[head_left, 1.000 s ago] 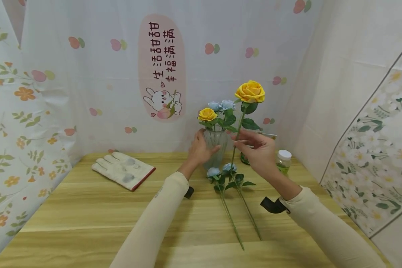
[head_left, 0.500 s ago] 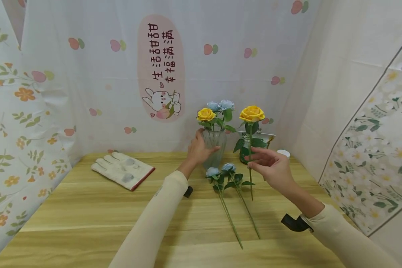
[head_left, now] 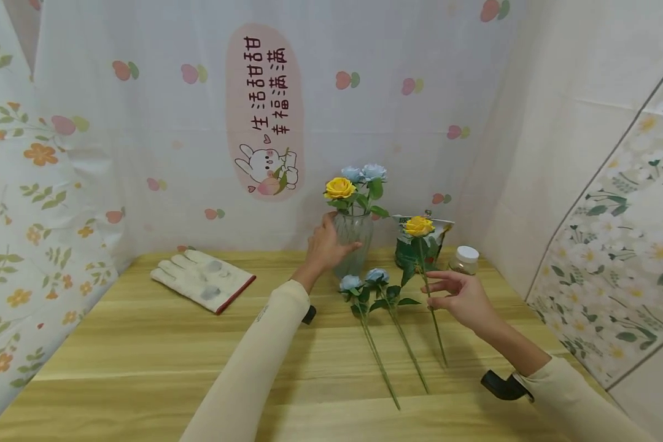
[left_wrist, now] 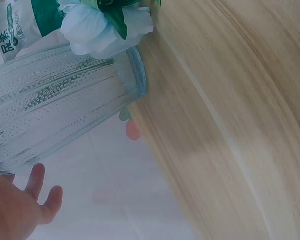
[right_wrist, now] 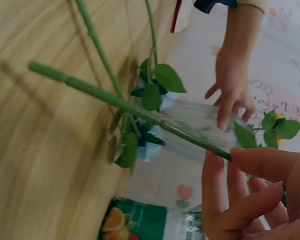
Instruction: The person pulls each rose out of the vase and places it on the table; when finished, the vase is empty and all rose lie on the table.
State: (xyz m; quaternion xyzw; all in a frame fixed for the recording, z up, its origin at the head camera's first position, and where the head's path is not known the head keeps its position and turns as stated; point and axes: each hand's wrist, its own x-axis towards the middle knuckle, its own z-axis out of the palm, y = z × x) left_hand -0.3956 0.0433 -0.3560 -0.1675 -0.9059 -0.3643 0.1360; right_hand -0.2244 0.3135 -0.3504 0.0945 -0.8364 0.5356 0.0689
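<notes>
My left hand (head_left: pixel 324 245) grips the ribbed glass vase (head_left: pixel 360 236) near its neck, thumb across the front. A yellow rose (head_left: pixel 339 188) and two pale blue roses (head_left: pixel 374 173) stand in the vase. My right hand (head_left: pixel 463 301) pinches the stem of another yellow rose (head_left: pixel 419 226) between thumb and fingers, bloom up and stem slanting down toward the table. In the right wrist view the green stem (right_wrist: pixel 105 96) runs out from the fingertips. Two more blue roses (head_left: pixel 350 283) lie side by side on the table, blooms toward the vase.
A white work glove (head_left: pixel 204 281) with a red cuff lies at the left of the wooden table (head_left: pixel 143 368). Behind the right hand are a green and white bag (head_left: pixel 406 255) and a white-lidded jar (head_left: pixel 467 254). Printed curtains enclose the back and sides.
My right hand has moved right, down and nearer with the yellow rose, away from the vase. The bloom has dropped from above the vase's flowers to beside the bag. My left hand stays put.
</notes>
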